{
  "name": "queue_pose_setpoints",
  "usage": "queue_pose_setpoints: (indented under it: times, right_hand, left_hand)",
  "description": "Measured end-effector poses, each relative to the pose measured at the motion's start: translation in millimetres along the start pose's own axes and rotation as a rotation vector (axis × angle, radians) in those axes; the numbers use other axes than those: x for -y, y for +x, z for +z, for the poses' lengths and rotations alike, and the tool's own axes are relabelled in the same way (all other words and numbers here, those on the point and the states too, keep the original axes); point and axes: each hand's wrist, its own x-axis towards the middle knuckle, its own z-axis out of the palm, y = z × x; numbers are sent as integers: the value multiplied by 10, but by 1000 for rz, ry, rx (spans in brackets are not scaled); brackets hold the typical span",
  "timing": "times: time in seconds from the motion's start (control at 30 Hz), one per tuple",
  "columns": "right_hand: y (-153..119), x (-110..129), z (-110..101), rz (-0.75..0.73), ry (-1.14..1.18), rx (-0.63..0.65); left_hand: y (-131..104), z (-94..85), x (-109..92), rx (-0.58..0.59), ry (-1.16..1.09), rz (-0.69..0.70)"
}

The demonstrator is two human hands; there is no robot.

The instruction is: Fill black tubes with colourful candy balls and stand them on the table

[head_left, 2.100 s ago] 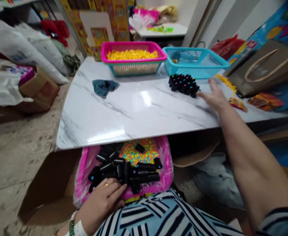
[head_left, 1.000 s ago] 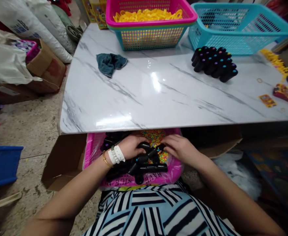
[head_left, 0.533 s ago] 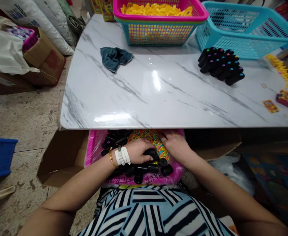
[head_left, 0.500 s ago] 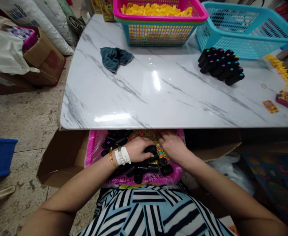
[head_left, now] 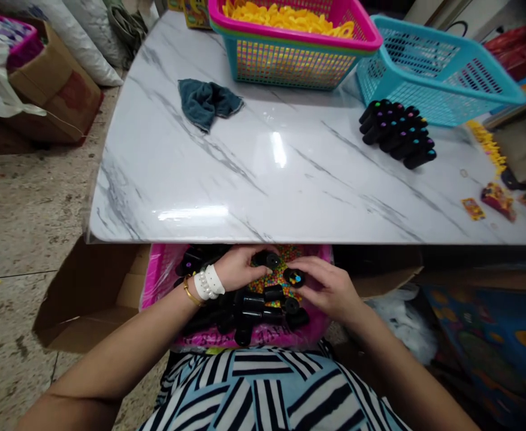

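A pink basket [head_left: 156,272] lined with clear plastic sits below the table's front edge, with small multicoloured beads [head_left: 285,254] and several black cylinders [head_left: 253,301] inside. My left hand [head_left: 242,267], wearing bracelets and a white wristband, is closed round a black container [head_left: 272,260] over the beads. Close by on the right, my right hand [head_left: 323,284] pinches a round black cap [head_left: 294,276] between thumb and fingers; bits of blue and orange show in its hollow. The two held pieces are apart.
On the marbled table [head_left: 191,179] lie a dark teal cloth [head_left: 206,103], a cluster of black cylinders [head_left: 398,131], a basket of yellow pieces [head_left: 294,63] and a turquoise basket [head_left: 443,78]. A cardboard box [head_left: 92,305] stands left of the pink basket.
My left hand has risen a little with a black container. My right hand has come out from the beads and now holds a round black cap. The view has shifted slightly.
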Motion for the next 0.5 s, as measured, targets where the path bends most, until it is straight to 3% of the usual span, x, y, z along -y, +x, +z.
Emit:
queue_pose_setpoints:
  times: [0.1,0.2,0.3,0.4,0.5]
  right_hand:
    - [-12,169,-223,19,-24,-16]
    - [92,177,-574,68,-161,-191]
    - [373,-130,-921,150,-366,-390]
    - [663,-541,-1187,231,-523,-403]
    - [693,-632,-1220,251,-610,-459]
  left_hand:
    - [6,-5,-2,12,6,-1]
    - [-4,5,-9,17,5,15]
    - [1,28,-18,39,6,-11]
    - [26,45,-19,57,16,-51]
    - [39,46,-8,65,39,-83]
